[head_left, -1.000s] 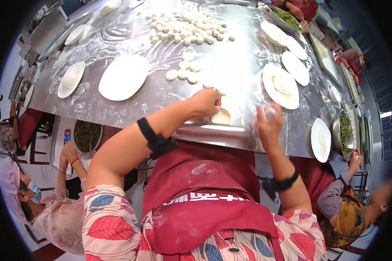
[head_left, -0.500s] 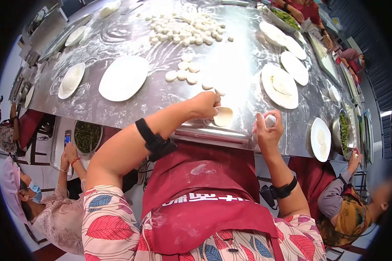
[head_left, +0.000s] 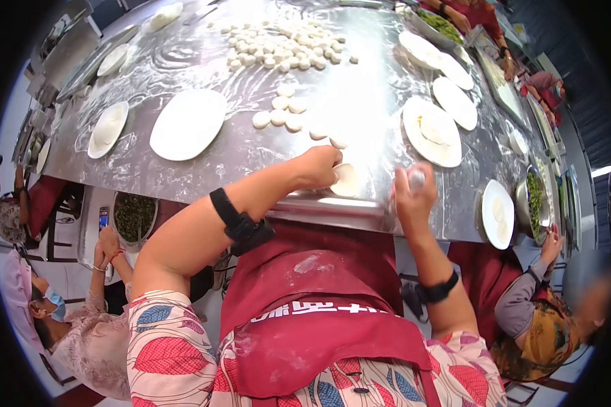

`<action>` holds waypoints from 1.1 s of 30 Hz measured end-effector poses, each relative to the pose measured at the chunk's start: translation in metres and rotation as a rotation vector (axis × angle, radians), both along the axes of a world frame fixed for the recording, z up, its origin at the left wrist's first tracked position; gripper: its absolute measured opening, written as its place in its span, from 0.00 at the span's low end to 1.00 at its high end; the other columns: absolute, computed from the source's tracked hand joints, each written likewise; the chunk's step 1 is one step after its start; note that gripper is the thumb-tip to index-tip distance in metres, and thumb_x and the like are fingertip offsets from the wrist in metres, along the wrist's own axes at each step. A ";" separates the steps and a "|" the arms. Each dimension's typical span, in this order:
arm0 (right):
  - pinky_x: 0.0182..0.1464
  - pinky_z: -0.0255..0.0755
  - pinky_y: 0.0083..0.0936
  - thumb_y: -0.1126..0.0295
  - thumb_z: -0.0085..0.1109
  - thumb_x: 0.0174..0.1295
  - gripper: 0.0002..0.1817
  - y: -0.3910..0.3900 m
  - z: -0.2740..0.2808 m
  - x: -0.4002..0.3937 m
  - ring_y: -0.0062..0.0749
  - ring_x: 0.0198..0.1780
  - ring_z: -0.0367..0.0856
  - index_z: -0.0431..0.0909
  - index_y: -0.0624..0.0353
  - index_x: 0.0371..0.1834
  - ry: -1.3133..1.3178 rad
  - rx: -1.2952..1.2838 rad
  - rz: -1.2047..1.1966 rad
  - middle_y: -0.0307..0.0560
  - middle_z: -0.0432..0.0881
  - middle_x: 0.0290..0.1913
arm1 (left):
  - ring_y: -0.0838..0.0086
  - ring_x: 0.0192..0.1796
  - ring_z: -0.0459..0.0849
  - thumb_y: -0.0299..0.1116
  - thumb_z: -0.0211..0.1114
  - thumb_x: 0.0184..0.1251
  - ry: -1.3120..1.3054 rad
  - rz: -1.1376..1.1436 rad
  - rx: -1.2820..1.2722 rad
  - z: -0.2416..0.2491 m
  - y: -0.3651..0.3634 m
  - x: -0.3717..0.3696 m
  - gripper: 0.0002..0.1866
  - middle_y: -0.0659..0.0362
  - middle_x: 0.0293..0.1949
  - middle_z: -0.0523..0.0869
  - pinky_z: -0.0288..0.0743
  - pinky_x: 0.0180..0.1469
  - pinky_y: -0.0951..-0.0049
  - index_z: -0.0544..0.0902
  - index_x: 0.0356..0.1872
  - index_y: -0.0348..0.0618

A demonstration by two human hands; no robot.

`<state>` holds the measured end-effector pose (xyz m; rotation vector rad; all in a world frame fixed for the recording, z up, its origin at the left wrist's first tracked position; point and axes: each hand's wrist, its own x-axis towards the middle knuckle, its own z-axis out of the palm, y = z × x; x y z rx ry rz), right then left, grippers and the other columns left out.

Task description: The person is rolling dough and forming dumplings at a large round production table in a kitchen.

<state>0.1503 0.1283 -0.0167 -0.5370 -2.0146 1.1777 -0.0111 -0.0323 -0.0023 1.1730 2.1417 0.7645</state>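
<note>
My left hand (head_left: 319,167) is closed, its fingertips pinching the near edge of a round dough wrapper (head_left: 347,181) that lies flat by the table's front edge. Right of the wrapper, my right hand (head_left: 416,197) is wrapped round a rolling pin (head_left: 417,179); only its pale end shows, and the hand is slightly blurred. Just beyond my left hand lie two small flattened dough pieces, one a dough disc (head_left: 338,142). Farther off sit several more dough pieces (head_left: 278,117), and behind them a large heap of floured dough pieces (head_left: 285,46).
The metal table (head_left: 251,154) is dusted with flour. White plates stand left, like the large plate (head_left: 189,125), and right, like the plate with wrappers (head_left: 433,132). Bowls of green filling (head_left: 136,217) stand at the sides. Co-workers sit left and right, a co-worker's hand (head_left: 552,243) near a plate.
My right hand has shifted slightly up and left with the rolling pin, which is tilted differently. My left hand stays on the wrapper's edge. The whole view has shifted a little.
</note>
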 end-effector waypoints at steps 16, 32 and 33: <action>0.27 0.69 0.31 0.74 0.64 0.55 0.12 0.018 -0.010 -0.036 0.37 0.23 0.77 0.70 0.63 0.37 0.073 0.204 -0.029 0.52 0.77 0.24 | 0.54 0.41 0.83 0.28 0.58 0.57 0.032 0.068 0.057 -0.005 0.004 0.008 0.09 0.43 0.35 0.84 0.74 0.43 0.60 0.81 0.36 0.33; 0.27 0.69 0.33 0.73 0.64 0.55 0.12 0.020 -0.005 -0.065 0.40 0.22 0.77 0.70 0.62 0.36 0.072 0.197 -0.036 0.54 0.76 0.21 | 0.57 0.37 0.83 0.29 0.57 0.58 0.091 0.050 0.060 -0.005 0.004 0.003 0.09 0.43 0.31 0.84 0.74 0.42 0.61 0.81 0.34 0.34; 0.26 0.68 0.34 0.73 0.65 0.55 0.13 0.018 0.004 -0.077 0.43 0.21 0.77 0.70 0.62 0.37 0.044 0.203 -0.028 0.56 0.76 0.22 | 0.58 0.37 0.84 0.29 0.57 0.59 0.143 0.077 0.029 -0.001 0.008 -0.001 0.09 0.44 0.31 0.84 0.74 0.41 0.61 0.81 0.34 0.34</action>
